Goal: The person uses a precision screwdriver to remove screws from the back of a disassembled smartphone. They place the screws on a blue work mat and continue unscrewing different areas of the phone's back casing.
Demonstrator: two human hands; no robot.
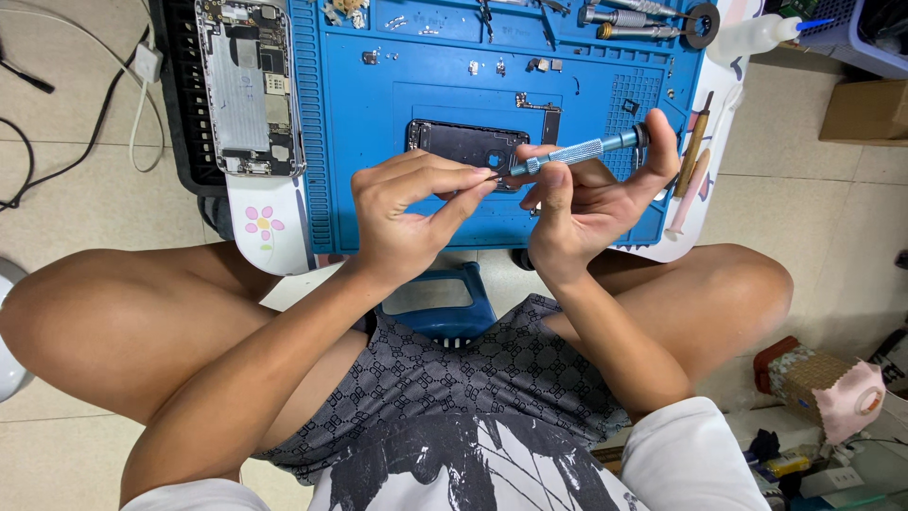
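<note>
We hold the screwdriver point(577, 151) in our right hand point(586, 203), its long axis lying sideways, tip toward our left hand point(416, 213), whose fingers point(473, 180) pinch together at that tip above the blue mat point(378, 114).

Above the blue mat point(378, 142), the right hand point(591, 203) holds a blue screwdriver point(577, 151); the left hand point(411, 213) pinches its tip over a dark phone shell point(459, 142).

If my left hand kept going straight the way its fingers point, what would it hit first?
The left hand points right, fingertips pinched at the tip of the blue screwdriver. It would meet that tip at once, then probably the right hand.
</note>
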